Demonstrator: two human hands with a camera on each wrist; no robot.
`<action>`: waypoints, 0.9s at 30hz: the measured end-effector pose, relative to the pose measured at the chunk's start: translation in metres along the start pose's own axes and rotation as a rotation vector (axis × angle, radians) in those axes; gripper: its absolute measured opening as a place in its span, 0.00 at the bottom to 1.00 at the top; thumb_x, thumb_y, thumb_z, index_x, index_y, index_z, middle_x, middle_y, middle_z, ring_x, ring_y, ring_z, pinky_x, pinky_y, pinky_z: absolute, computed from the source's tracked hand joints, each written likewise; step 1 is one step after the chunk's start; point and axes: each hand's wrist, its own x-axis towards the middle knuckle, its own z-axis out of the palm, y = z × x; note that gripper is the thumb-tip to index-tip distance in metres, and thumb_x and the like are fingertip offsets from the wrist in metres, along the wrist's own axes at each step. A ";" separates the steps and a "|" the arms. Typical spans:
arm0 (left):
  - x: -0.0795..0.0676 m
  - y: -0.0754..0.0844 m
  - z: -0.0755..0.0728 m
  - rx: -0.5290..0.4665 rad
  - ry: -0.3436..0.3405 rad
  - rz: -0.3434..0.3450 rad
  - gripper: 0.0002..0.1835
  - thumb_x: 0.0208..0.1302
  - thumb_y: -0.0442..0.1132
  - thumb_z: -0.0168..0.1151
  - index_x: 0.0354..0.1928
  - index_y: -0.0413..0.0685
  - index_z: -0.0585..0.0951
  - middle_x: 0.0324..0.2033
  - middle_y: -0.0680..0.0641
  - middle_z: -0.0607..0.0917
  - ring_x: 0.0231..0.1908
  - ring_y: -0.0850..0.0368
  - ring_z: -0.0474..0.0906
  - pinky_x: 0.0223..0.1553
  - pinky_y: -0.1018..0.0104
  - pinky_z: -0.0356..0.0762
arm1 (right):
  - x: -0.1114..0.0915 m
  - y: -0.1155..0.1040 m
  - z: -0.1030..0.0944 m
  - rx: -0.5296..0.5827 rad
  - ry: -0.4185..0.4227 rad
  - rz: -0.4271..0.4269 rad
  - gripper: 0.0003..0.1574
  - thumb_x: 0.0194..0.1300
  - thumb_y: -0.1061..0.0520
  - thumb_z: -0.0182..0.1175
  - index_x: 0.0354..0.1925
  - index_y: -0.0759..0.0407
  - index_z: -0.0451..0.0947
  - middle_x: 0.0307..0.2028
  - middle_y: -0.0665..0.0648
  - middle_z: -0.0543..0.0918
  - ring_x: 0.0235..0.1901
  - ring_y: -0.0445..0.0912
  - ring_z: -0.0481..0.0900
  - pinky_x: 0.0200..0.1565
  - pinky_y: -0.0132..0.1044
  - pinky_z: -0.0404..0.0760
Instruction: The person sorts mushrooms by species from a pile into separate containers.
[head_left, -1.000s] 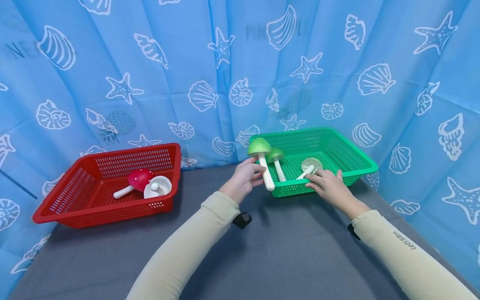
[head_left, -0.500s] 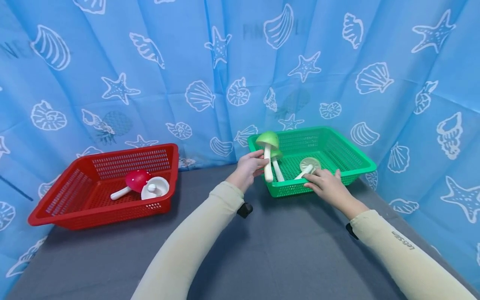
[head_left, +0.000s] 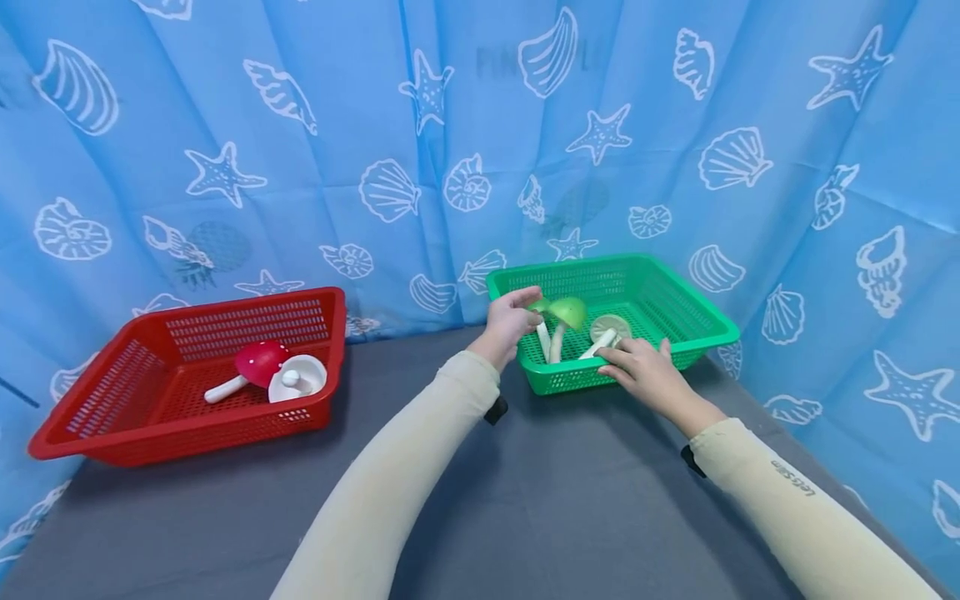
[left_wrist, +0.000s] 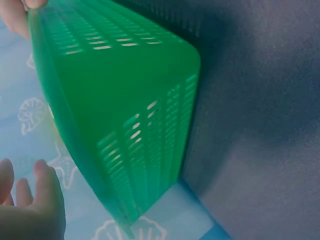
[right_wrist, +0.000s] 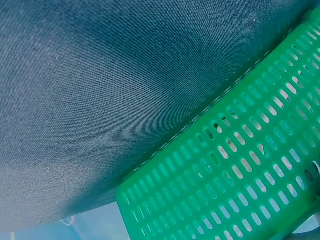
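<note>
My left hand [head_left: 510,323] hovers over the left end of the green basket [head_left: 558,382], its fingers spread apart and nothing held. In the left wrist view, the left hand [left_wrist: 32,210] appears beside the basket's rim. Just right of its fingers, a green-capped toy mushroom [head_left: 567,313] leans inside the basket. Another green-capped mushroom [head_left: 543,340] is partly hidden behind the hand. My right hand [head_left: 648,371] pinches the basket's front rim. Close to its fingertips lies a third mushroom [head_left: 609,327], pale underside showing. The right wrist view shows mostly the basket's slotted wall [right_wrist: 240,165].
A red basket [head_left: 202,433] stands on the left of the grey table [head_left: 540,500]. It holds a red mushroom with white dots [head_left: 260,362] and another with its white underside up [head_left: 298,378]. A blue shell-patterned curtain [head_left: 442,217] hangs close behind both baskets.
My left hand moved right with a green-capped mushroom, set it down inside the green basket and let go. The right hand stayed at the front rim. The head view shifted slightly.
</note>
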 end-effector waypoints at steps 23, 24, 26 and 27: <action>-0.083 -0.002 -0.105 0.142 -0.070 -0.016 0.24 0.73 0.39 0.53 0.68 0.43 0.67 0.61 0.40 0.75 0.57 0.43 0.75 0.57 0.50 0.73 | 0.006 0.021 -0.012 0.085 -0.178 0.065 0.24 0.67 0.55 0.61 0.59 0.62 0.77 0.42 0.62 0.78 0.47 0.63 0.73 0.52 0.81 0.48; -0.090 0.001 -0.114 0.183 -0.073 0.000 0.24 0.73 0.39 0.53 0.69 0.43 0.67 0.62 0.39 0.75 0.58 0.42 0.74 0.58 0.50 0.72 | 0.005 0.023 -0.015 0.091 -0.200 0.070 0.25 0.68 0.53 0.60 0.60 0.62 0.76 0.45 0.64 0.78 0.49 0.64 0.72 0.52 0.81 0.48; -0.102 0.009 -0.133 0.311 -0.071 0.068 0.26 0.73 0.39 0.53 0.69 0.40 0.66 0.62 0.37 0.74 0.60 0.42 0.72 0.60 0.50 0.70 | 0.004 0.027 -0.025 0.087 -0.235 0.078 0.28 0.70 0.50 0.58 0.63 0.62 0.73 0.50 0.67 0.77 0.54 0.67 0.69 0.52 0.82 0.46; -0.108 0.014 -0.143 0.408 -0.068 0.108 0.27 0.73 0.40 0.53 0.69 0.39 0.64 0.62 0.36 0.73 0.61 0.41 0.70 0.61 0.48 0.69 | 0.004 0.029 -0.030 0.081 -0.248 0.086 0.30 0.71 0.48 0.56 0.65 0.62 0.71 0.55 0.70 0.74 0.57 0.69 0.66 0.52 0.82 0.45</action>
